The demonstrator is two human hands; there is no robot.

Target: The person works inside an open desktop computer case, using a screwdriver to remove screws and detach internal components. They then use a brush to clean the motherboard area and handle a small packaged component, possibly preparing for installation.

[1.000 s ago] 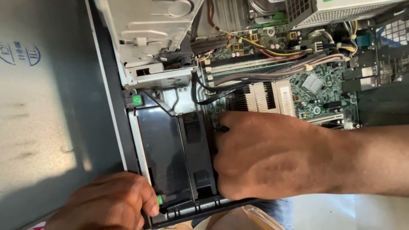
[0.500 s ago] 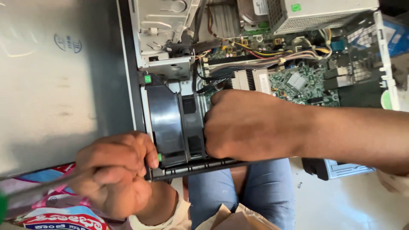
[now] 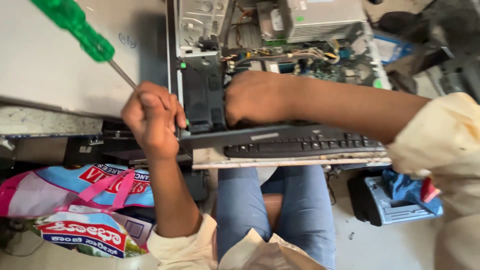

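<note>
Black plastic fan shroud (image 3: 202,100) sits inside the open computer case (image 3: 280,45). Our right hand (image 3: 255,97) grips it, fingers curled shut; our left hand (image 3: 150,117) clasps a green-handled screwdriver (image 3: 82,35). We judge the shroud light, rigid, brittle; best held by its edges.

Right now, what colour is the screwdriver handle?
Translucent green; the screwdriver handle shows best in the head view, upper left.

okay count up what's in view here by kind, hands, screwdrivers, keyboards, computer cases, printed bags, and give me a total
Hands: 2, the left hand gripping the screwdriver, the right hand inside the case
Screwdrivers: 1, green-handled screwdriver
Keyboards: 1, black keyboard
Open computer cases: 1, computer case
Printed bags: 2, blue and pink bag, white and red bag
Total: 7
</note>
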